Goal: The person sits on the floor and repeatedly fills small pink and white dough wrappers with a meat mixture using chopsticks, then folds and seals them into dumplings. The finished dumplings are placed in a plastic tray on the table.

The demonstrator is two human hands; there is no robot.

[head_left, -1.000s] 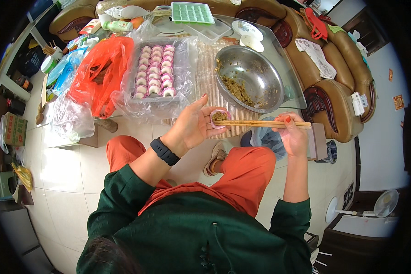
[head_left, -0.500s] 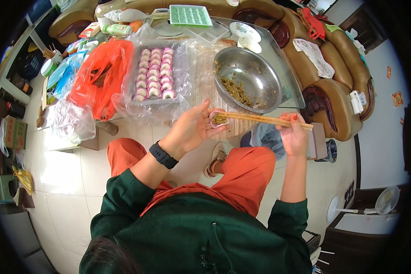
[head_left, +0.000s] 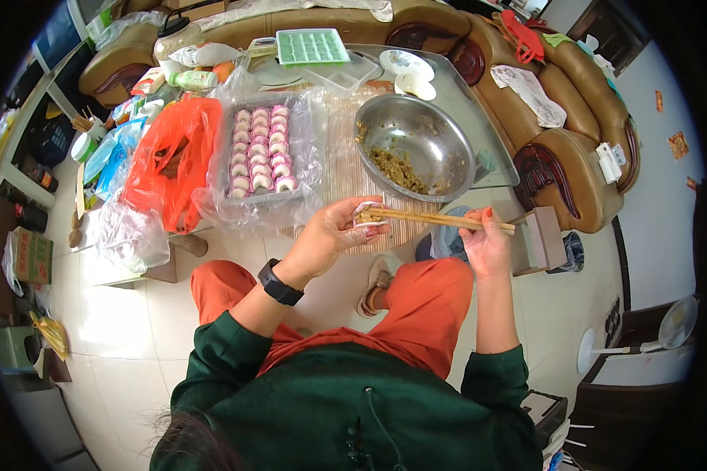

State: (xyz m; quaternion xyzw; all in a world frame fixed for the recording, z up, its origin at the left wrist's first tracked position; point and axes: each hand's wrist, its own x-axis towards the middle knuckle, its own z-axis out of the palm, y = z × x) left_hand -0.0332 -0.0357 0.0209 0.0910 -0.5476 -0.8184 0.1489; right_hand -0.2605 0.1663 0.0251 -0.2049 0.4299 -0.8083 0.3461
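Observation:
A round, pink-edged dumpling wrapper [head_left: 359, 212] with a lump of brown-green filling on it rests in the fingers of my left hand [head_left: 326, 238]. Those fingers are curled around its edge. In my right hand [head_left: 487, 247] is a pair of wooden chopsticks [head_left: 436, 219], held near the back end, their tips at the filling. Beyond my hands stands a steel bowl [head_left: 445, 149] with more chopped filling [head_left: 397, 170] in its near left part. Left of the bowl, rows of pink and white folded dumplings [head_left: 259, 149] lie in a plastic-lined tray [head_left: 310, 133].
A red plastic bag [head_left: 177, 157] and a clear bag [head_left: 133, 239] lie left of the tray. At the back of the glass table are a green compartment tray [head_left: 312, 47], a clear container [head_left: 346, 76] and small dishes [head_left: 407, 64]. A brown sofa [head_left: 558, 149] curves around behind.
My left fingers have curled up around the wrapper, which is more cupped now. My right hand has shifted left and lower with the chopsticks. The whole view has tilted slightly.

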